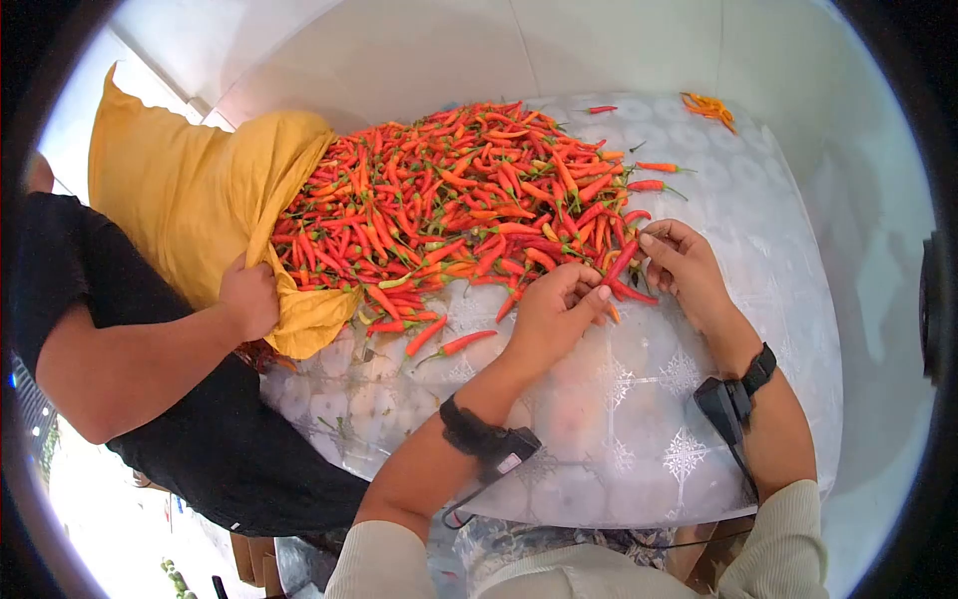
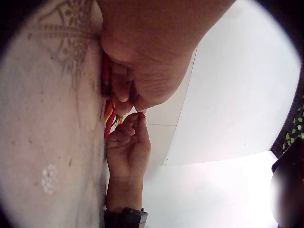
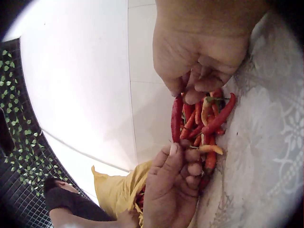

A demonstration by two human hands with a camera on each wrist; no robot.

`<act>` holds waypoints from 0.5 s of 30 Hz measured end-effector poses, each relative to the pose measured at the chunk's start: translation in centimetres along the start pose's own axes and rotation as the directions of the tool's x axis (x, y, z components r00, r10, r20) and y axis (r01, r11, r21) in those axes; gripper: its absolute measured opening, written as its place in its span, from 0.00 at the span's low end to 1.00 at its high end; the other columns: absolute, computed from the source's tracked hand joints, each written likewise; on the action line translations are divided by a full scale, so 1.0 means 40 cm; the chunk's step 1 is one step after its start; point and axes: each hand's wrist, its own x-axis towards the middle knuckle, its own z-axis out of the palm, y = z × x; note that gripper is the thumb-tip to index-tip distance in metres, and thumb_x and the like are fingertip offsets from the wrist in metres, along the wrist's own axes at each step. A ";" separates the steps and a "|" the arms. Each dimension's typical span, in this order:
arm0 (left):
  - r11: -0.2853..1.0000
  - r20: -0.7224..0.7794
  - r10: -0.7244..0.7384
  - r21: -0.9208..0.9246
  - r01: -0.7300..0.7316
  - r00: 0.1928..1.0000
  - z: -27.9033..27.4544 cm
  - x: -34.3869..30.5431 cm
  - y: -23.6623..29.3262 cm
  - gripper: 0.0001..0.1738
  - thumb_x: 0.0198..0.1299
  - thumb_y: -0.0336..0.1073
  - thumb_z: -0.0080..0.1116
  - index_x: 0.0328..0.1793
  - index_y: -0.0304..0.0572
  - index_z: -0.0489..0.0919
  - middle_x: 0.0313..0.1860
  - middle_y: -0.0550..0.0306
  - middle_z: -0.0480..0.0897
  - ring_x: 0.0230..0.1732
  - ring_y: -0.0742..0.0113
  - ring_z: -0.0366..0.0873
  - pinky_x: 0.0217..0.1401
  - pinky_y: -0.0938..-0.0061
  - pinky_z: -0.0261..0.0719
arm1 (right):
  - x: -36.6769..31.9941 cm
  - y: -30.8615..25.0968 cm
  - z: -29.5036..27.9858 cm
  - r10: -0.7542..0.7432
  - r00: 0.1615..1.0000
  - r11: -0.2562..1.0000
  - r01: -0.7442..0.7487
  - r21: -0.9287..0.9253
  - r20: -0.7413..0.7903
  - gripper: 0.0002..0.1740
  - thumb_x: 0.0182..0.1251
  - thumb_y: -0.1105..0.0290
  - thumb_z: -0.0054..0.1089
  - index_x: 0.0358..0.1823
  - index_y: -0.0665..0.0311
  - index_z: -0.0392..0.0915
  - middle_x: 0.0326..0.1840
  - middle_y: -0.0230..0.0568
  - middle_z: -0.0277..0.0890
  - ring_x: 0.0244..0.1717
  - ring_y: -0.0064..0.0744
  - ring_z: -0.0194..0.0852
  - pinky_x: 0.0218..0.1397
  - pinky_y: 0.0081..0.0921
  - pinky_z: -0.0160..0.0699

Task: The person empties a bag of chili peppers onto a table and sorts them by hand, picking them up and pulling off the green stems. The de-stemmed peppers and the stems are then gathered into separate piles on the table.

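A red chili pepper spans the gap between my two hands. My left hand pinches one end between thumb and fingers. At the other end, the fingertips of my right hand pinch it, covering that tip. Both hands are at the near right edge of a big heap of red and orange chilies, many with green stems. In the right wrist view, more chilies lie just behind the held one, among them a curved red chili and a small orange one.
Patterned clear plastic covers the table. On the left another person's hand grips the mouth of a yellow sack beside the heap. Loose chilies lie near the front, and a small orange bunch at the far right. A pale wall stands behind.
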 end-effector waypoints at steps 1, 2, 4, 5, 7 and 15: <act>1.000 -0.012 -0.008 0.010 0.008 1.000 -0.001 0.002 0.003 0.08 0.65 0.32 0.55 0.42 0.33 0.74 0.31 0.57 0.81 0.29 0.76 0.78 0.33 0.81 0.77 | 0.002 0.000 0.000 -0.008 1.000 1.000 0.008 -0.001 -0.003 0.13 0.65 0.64 0.60 0.46 0.64 0.76 0.29 0.30 0.76 0.21 0.17 0.69 0.22 0.15 0.62; 1.000 -0.011 -0.005 -0.010 0.005 1.000 -0.001 0.003 0.001 0.08 0.65 0.33 0.55 0.42 0.33 0.74 0.31 0.57 0.81 0.29 0.76 0.78 0.33 0.81 0.77 | 0.002 0.003 0.000 -0.012 1.000 1.000 0.012 -0.003 -0.005 0.13 0.65 0.63 0.60 0.46 0.64 0.76 0.29 0.30 0.76 0.21 0.17 0.68 0.23 0.15 0.62; 0.999 -0.009 -0.001 -0.053 0.001 1.000 0.000 0.005 -0.003 0.08 0.66 0.33 0.54 0.42 0.33 0.74 0.30 0.58 0.81 0.28 0.76 0.78 0.32 0.81 0.76 | 0.003 0.005 0.001 -0.006 1.000 1.000 0.006 -0.008 -0.008 0.13 0.65 0.63 0.60 0.45 0.64 0.76 0.30 0.31 0.77 0.21 0.16 0.68 0.23 0.15 0.61; 0.999 -0.011 -0.020 -0.039 0.020 1.000 0.000 0.004 -0.005 0.08 0.66 0.33 0.54 0.42 0.34 0.74 0.30 0.58 0.81 0.28 0.76 0.78 0.32 0.81 0.76 | 0.004 0.002 0.001 0.008 1.000 1.000 -0.008 -0.010 -0.010 0.13 0.65 0.63 0.61 0.44 0.63 0.76 0.30 0.31 0.77 0.21 0.16 0.68 0.23 0.15 0.61; 0.998 -0.016 -0.059 -0.011 0.059 0.998 -0.002 0.004 0.007 0.08 0.66 0.33 0.54 0.42 0.34 0.74 0.29 0.59 0.81 0.27 0.76 0.78 0.31 0.81 0.75 | 0.000 0.004 -0.002 0.028 1.000 1.000 -0.028 0.003 -0.008 0.12 0.64 0.64 0.61 0.43 0.63 0.76 0.30 0.31 0.77 0.21 0.16 0.67 0.24 0.14 0.61; 0.999 0.012 0.023 -0.032 -0.023 1.000 -0.003 0.005 -0.003 0.07 0.63 0.32 0.57 0.40 0.34 0.75 0.28 0.58 0.81 0.26 0.77 0.78 0.30 0.81 0.75 | 0.008 0.013 0.001 0.023 0.999 0.999 -0.022 0.032 -0.040 0.11 0.65 0.63 0.61 0.41 0.61 0.76 0.30 0.30 0.77 0.21 0.15 0.66 0.23 0.13 0.61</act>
